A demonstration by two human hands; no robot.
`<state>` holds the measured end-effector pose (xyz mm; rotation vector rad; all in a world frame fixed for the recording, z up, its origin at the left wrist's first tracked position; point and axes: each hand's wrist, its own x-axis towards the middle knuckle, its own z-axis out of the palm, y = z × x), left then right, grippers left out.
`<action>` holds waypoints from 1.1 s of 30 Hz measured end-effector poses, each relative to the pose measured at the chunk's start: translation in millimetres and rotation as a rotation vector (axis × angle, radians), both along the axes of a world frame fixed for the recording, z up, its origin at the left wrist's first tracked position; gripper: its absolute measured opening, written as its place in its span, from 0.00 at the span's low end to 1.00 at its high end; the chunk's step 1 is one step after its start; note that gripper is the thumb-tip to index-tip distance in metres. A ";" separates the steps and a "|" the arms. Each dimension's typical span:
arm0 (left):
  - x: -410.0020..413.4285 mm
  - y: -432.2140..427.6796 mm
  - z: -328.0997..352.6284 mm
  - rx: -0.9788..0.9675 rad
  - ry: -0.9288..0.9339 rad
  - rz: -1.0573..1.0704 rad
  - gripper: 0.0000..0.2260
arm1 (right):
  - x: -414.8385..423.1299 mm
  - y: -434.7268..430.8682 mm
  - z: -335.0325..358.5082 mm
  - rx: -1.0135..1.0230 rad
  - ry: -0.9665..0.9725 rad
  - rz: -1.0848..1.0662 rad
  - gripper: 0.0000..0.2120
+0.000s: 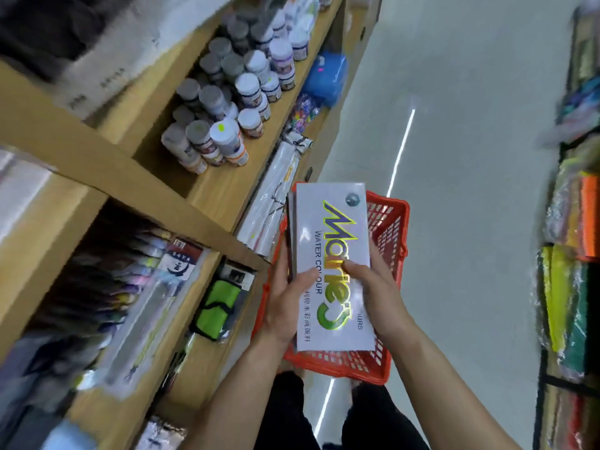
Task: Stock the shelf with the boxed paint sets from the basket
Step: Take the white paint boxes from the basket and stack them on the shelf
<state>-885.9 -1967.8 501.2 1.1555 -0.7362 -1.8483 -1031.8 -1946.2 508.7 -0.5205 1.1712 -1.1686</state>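
Both hands grip a stack of white boxed paint sets [334, 261] above the red basket [394, 228], long axis pointing away from the person down the aisle. The left hand [287, 300] clasps its left edge; the right hand [373, 293] clasps the right, thumb on top. The wooden shelf [224, 190] stands to the left.

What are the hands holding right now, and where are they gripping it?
Both hands hold a stack of boxed paint sets above the red basket. The left hand grips the left edge, the right hand the right edge, near the lower end.
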 end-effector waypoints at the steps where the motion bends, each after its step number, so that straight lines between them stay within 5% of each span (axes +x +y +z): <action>1: 1.5 7.6 10.5 -0.008 0.001 0.037 0.33 | 0.1 3.7 7.7 -0.010 -0.028 0.026 0.30; 10: 29.8 75.1 123.7 -0.130 -0.100 0.392 0.35 | 28.0 26.3 96.4 -0.153 -0.106 0.338 0.30; 20: 142.6 146.2 234.2 -0.351 -0.277 0.670 0.37 | 151.8 35.2 213.3 -0.359 -0.190 0.704 0.25; 25: 226.2 140.3 245.4 -0.387 -0.430 0.768 0.29 | 247.0 15.5 236.6 -0.323 -0.151 0.811 0.28; 33: 330.1 104.9 215.4 -0.205 -0.521 0.797 0.31 | 346.7 -17.3 232.2 -0.307 -0.018 0.890 0.27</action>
